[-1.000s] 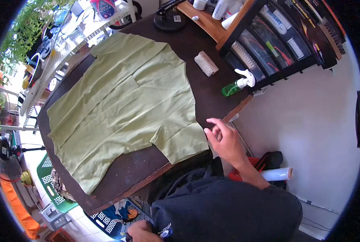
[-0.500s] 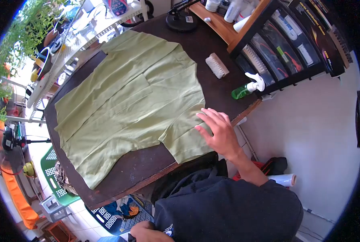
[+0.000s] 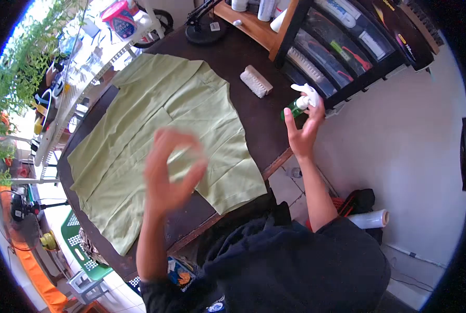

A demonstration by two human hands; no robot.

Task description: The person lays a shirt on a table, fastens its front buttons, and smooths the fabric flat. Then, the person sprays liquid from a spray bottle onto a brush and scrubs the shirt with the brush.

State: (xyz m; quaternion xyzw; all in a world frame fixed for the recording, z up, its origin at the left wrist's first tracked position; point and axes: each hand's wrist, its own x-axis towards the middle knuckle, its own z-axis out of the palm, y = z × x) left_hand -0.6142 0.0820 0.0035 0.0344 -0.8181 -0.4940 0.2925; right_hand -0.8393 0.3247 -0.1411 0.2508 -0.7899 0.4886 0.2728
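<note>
A light green shirt [image 3: 134, 141] lies spread on the dark tabletop, with creases across it and a pocket near its middle. Over its lower part hovers my left hand [image 3: 170, 177], blurred, its thumb and fingers curved apart with nothing between them. At the table's right edge, my right hand [image 3: 307, 128] has its fingers and thumb around a green spray bottle [image 3: 296, 106] with a white trigger head. The fingers partly hide the bottle. Left of the bottle, a scrub brush [image 3: 256, 82] rests on the table with its pale bristles showing.
A drawer unit [image 3: 332, 52] stands at the back right beside a wooden shelf [image 3: 251, 18] holding bottles. A black round lamp base [image 3: 206, 32] sits at the table's back. Left are a white perforated rack [image 3: 100, 78] and a green basket [image 3: 79, 250].
My right hand has left the shirt's right edge and moved up and right to the spray bottle. My left hand has risen from below the table edge to above the shirt. The view has shifted.
</note>
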